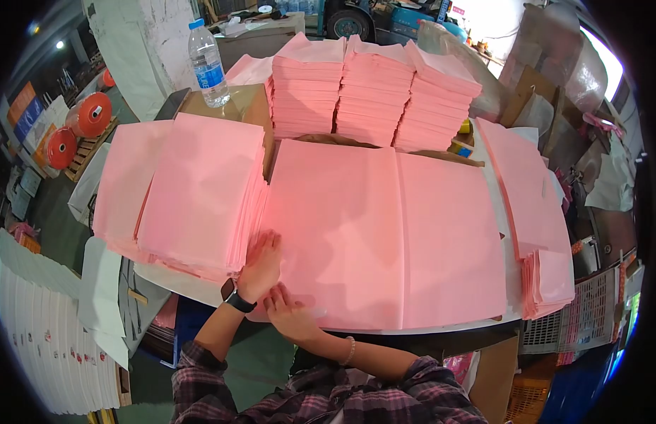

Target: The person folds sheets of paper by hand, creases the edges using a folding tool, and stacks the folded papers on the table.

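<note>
My left hand (263, 267), with a dark watch on its wrist, lies at the left edge of a large pink sheet (335, 233), beside a stack of pink sheets (201, 191). Its fingers are stretched out and close together. My right hand (291, 316) rests on the sheet's near left corner, fingers extended and a little apart. Neither hand shows anything in its grasp. A vertical edge divides the large sheet from a narrower pink sheet (451, 240) on its right. The undersides of both hands are hidden.
Tall pink stacks (374, 92) stand at the back. A water bottle (208, 63) is on a cardboard box (246, 106) at back left. More pink sheets (529, 191) and a smaller pink pile (547, 283) lie right. A plastic crate (575, 311) stands beyond the table.
</note>
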Action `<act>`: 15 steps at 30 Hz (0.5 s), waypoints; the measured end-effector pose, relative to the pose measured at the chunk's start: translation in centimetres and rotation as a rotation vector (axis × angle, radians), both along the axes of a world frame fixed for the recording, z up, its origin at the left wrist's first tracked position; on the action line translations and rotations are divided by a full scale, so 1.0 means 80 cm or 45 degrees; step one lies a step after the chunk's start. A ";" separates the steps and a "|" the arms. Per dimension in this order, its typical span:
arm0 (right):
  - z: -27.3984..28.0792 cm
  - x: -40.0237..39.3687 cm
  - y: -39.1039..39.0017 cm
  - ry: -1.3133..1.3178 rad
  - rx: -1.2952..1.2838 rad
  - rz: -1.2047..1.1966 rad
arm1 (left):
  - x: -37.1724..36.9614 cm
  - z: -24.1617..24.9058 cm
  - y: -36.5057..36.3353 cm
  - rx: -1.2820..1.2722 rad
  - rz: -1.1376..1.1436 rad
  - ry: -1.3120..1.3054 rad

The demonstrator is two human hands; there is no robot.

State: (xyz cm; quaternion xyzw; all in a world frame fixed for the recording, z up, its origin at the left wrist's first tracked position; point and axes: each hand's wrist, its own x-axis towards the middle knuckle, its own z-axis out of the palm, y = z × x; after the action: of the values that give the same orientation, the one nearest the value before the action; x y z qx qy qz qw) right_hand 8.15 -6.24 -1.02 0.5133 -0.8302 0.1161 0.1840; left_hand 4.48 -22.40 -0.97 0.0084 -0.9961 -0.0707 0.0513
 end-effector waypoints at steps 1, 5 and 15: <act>0.000 0.001 -0.001 -0.001 -0.003 -0.002 | 0.000 0.000 -0.001 -0.005 -0.001 0.003; 0.000 0.003 -0.003 -0.015 -0.045 0.021 | 0.001 0.006 -0.003 -0.010 -0.010 -0.004; -0.005 0.012 0.000 0.038 -0.043 0.017 | 0.000 -0.001 -0.004 -0.072 -0.006 0.024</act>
State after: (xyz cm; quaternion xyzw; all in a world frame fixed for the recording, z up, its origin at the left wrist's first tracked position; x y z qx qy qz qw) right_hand 9.10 -6.23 -1.44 0.5174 -0.8218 0.1238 0.2041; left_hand 4.46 -22.74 -1.06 0.0040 -0.9972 -0.0427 0.0607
